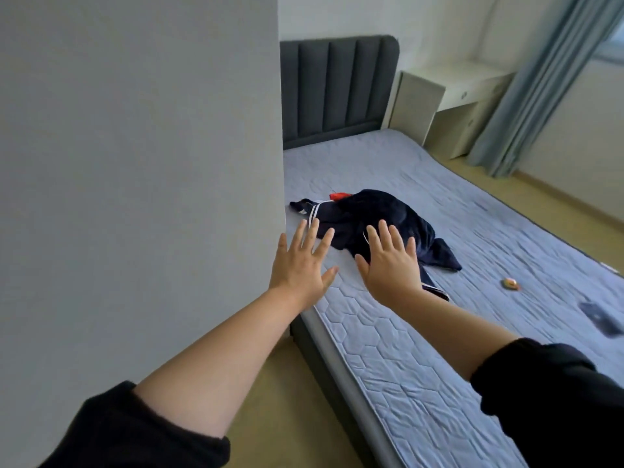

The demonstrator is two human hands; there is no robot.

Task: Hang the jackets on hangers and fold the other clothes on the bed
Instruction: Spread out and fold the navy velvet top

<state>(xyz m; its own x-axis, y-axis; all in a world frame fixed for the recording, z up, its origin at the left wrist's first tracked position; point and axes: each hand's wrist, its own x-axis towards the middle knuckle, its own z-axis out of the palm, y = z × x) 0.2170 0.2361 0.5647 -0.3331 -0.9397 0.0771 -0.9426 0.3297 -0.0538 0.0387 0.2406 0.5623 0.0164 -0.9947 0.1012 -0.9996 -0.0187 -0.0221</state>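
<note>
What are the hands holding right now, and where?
Nothing. Both the left hand and right hand are open with fingers spread, near the navy clothes.

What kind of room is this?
Most likely a bedroom: a bed with a quilted blue mattress cover and a padded dark headboard, a white desk beside a long curtain, and a heap of navy clothes lying on the bed.

Navy garment (378, 224) with white stripes and a red patch (339, 196); pale blue mattress (422, 366) quilted in hexagons; dark grey channelled headboard (337, 89); grey-blue curtain (547, 82); black sleeves (135, 434).
</note>
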